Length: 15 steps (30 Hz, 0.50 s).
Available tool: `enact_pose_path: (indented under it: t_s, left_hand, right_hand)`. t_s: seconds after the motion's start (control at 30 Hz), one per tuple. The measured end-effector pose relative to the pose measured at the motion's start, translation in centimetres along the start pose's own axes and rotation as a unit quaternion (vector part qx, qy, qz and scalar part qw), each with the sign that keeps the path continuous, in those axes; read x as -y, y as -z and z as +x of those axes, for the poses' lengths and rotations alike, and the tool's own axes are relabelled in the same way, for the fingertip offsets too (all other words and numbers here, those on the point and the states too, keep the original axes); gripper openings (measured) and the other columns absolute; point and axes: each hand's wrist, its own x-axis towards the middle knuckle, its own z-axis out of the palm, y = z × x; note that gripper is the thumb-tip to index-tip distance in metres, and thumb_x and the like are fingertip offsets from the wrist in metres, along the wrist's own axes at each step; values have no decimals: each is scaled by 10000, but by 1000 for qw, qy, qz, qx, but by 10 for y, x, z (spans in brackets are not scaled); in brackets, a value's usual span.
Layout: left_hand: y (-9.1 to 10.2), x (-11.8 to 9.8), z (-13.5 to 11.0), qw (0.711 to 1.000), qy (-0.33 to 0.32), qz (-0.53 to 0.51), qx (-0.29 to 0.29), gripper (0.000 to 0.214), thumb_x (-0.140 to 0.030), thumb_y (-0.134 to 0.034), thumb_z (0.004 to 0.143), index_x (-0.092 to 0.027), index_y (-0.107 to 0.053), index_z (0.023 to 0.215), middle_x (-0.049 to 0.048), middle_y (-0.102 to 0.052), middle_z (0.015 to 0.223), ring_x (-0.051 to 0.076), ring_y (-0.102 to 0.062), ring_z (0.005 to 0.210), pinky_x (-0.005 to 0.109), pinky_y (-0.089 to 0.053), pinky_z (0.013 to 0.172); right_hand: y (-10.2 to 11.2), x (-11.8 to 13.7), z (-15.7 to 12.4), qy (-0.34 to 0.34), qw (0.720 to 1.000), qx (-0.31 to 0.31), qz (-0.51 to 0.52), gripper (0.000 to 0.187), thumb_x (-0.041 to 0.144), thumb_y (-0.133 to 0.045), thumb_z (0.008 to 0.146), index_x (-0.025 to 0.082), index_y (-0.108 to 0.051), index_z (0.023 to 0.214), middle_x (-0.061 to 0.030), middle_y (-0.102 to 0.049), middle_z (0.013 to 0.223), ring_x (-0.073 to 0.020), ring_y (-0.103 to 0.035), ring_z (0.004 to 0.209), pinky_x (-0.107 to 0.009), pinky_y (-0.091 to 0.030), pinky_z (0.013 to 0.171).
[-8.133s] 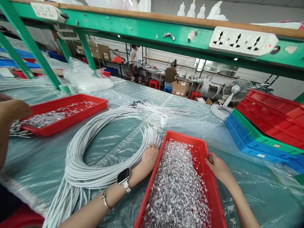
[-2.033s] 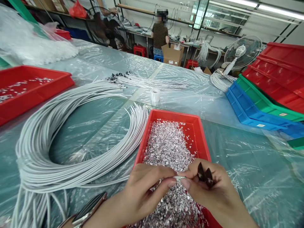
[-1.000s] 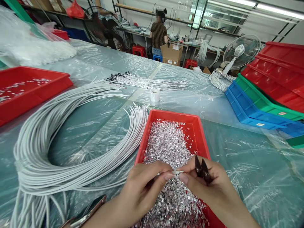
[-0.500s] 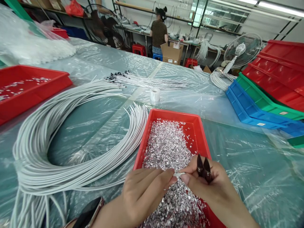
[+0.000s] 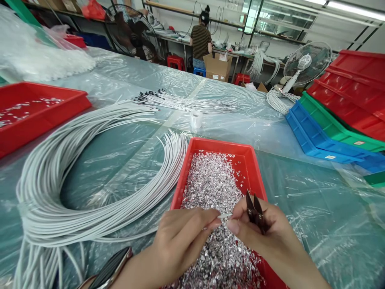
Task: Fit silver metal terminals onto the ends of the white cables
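My left hand (image 5: pixel 183 237) and my right hand (image 5: pixel 264 237) meet over the near end of a red tray (image 5: pixel 255 168) heaped with small shiny metal pieces (image 5: pixel 213 192). Between the fingertips of both hands is pinched the end of a thin white wire (image 5: pixel 224 216). My right hand also grips small dark snips (image 5: pixel 254 206), their blades pointing up. A large coil of white wires (image 5: pixel 90 176) lies to the left of the tray, its cut ends next to the tray's far left corner.
Another red tray (image 5: pixel 42 116) sits at far left. Blue, green and red trays (image 5: pixel 331 128) are stacked at right. A tape roll (image 5: pixel 196 119) and more wire bundles (image 5: pixel 186 104) lie beyond. Plastic sheeting covers the table. A person (image 5: pixel 201 40) works at a far bench by fans.
Eight seconds ago my hands rested apart at the tray's sides; since then they came together over it. In the last second they barely shifted, and the snips tilted slightly left.
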Motion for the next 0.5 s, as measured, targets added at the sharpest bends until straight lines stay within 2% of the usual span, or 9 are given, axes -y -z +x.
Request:
enact_pose_path:
  t_s: [0.07,0.13,0.2,0.27,0.37,0.43,0.5]
  left_hand:
    - [0,0,0,1000,-2,-3,1,112,-125,-440,936,-140,-551,936,31,-687,682,114,-612,512,230,-435,444]
    - [1,-1,0,1000,9,-14,1,115,-124,-440,936,-139,-554,938,29,-685,678,110,-606,506,226,-435,446]
    - [2,-2,1,999,30,-33,-6,119,-118,-439,933,-144,-556,939,24,-683,682,104,-606,515,216,-444,461]
    - [3,-3,2,997,58,-50,-19,115,-116,-450,926,-152,-558,934,21,-686,705,98,-618,544,203,-463,496]
    - [4,-4,4,993,96,-69,-27,111,-105,-463,912,-158,-561,911,4,-682,706,81,-618,551,180,-464,517]
    - [4,-4,4,990,111,-77,-28,117,-95,-463,901,-158,-560,886,-11,-666,680,67,-595,528,164,-448,505]
    - [4,-4,5,989,118,-84,-32,122,-88,-462,892,-158,-558,863,-24,-646,653,54,-565,501,153,-429,489]
  right_hand:
    - [1,0,1,-3,1000,6,13,100,269,-675,732,238,-585,765,98,-265,548,-104,-209,499,-278,-167,471]
    - [1,-2,1,16,1000,16,12,178,270,-689,722,251,-593,869,92,-292,580,-106,-231,514,-272,-188,480]
    - [-2,-5,-1,56,998,10,-33,223,281,-675,736,264,-593,943,78,-310,603,-116,-267,531,-271,-217,484]
    - [-6,-9,-5,90,991,-7,-100,246,319,-641,770,282,-599,1009,53,-376,625,-140,-365,568,-275,-285,496]
    - [-11,-16,-12,103,981,-30,-161,313,399,-550,840,340,-578,1145,-21,-600,862,-220,-554,863,-339,-440,688]
    - [-12,-19,-14,110,975,-33,-187,327,416,-472,886,386,-544,1203,-22,-630,1087,-253,-530,1081,-405,-434,854]
    - [-11,-21,-14,128,967,-25,-218,333,400,-426,911,411,-514,1232,2,-620,1183,-255,-510,1152,-436,-422,911]
